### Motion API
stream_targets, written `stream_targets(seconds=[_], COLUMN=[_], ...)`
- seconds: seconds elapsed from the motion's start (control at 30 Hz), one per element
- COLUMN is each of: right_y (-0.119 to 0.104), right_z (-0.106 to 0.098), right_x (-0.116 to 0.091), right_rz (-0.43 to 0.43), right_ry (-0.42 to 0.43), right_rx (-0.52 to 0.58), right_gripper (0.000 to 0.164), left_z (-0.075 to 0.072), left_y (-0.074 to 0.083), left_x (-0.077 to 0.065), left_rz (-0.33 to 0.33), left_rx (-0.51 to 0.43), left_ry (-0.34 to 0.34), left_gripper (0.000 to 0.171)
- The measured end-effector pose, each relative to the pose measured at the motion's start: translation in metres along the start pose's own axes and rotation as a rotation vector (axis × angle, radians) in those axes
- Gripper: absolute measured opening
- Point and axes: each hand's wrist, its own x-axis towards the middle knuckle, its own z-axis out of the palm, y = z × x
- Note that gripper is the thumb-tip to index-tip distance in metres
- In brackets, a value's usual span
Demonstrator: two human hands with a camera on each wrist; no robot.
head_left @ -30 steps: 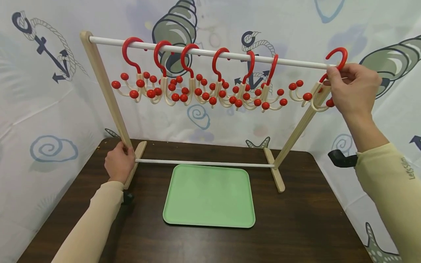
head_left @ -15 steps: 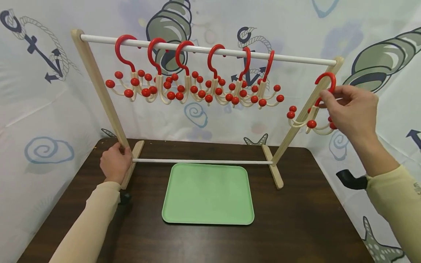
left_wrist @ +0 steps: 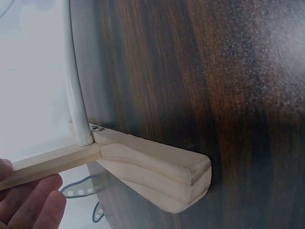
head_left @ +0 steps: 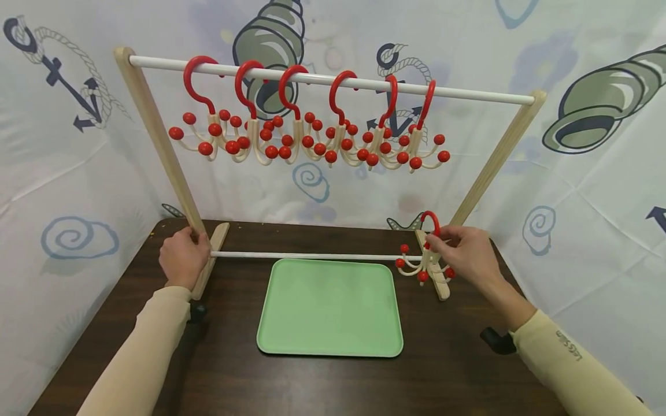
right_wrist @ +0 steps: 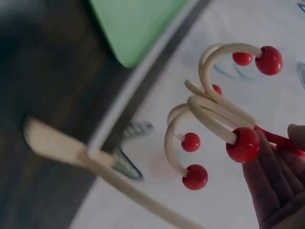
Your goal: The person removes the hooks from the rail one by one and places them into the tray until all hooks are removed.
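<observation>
My right hand (head_left: pixel 468 256) pinches the red hook of a multi-pronged hanger (head_left: pixel 425 263), in front of the rack's right foot. Cream curved prongs tipped with red balls spread below that hook; in the right wrist view the hanger (right_wrist: pixel 214 112) stands out past my fingertips. On the far left, my left hand (head_left: pixel 183 257) grips the lower part of the rack's wooden post (head_left: pixel 166 147), thumb on one side and fingers on the other in the left wrist view. Several like hangers (head_left: pixel 340 127) hang by red hooks from the white top rod (head_left: pixel 478 95).
A green tray (head_left: pixel 330 309) lies on the dark wooden table (head_left: pixel 333 387), just in front of the white lower rod (head_left: pixel 307 255). The right post (head_left: pixel 499 156) slants down to its wooden foot (head_left: pixel 439 283). Behind stands a printed cloth (head_left: pixel 359 190).
My right hand has taken the rightmost hanger off the top rod and carried it down and left to the rack's right foot. My left hand has stayed on the left post.
</observation>
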Motion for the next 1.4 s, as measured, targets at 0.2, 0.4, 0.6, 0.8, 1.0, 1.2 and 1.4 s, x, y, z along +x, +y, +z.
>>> stream_targets(seconds=[0.2, 0.4, 0.6, 0.8, 1.0, 1.2, 1.4], right_y=[0.006, 0.01, 0.014, 0.019, 0.021, 0.025, 0.028], right_z=[0.047, 0.084, 0.106, 0.118, 0.126, 0.138, 0.145], right_x=[-0.01, -0.013, -0.015, -0.02, -0.021, -0.022, -0.027], right_rz=[0.005, -0.051, -0.043, -0.021, -0.007, -0.015, -0.011], right_ry=[-0.083, -0.126, -0.116, -0.098, -0.071, -0.031, -0.015], right_rx=[0.037, 0.074, 0.104, 0.134, 0.154, 0.184, 0.16], right_gripper=[0.023, 0.015, 0.014, 0.023, 0.022, 0.016, 0.018], left_z=[0.001, -0.001, 0.001, 0.003, 0.0, 0.0, 0.001], left_y=[-0.002, -0.003, -0.004, -0.005, -0.004, -0.003, -0.001], left_x=[0.001, 0.001, 0.002, 0.003, 0.001, -0.002, -0.002], left_rz=[0.008, 0.026, 0.027, 0.016, -0.003, -0.015, -0.013], left_rx=[0.002, 0.007, 0.011, 0.014, 0.008, -0.002, -0.006], left_ry=[-0.004, -0.006, -0.01, -0.02, -0.01, 0.004, 0.007], left_gripper=[0.03, 0.028, 0.028, 0.029, 0.029, 0.029, 0.029])
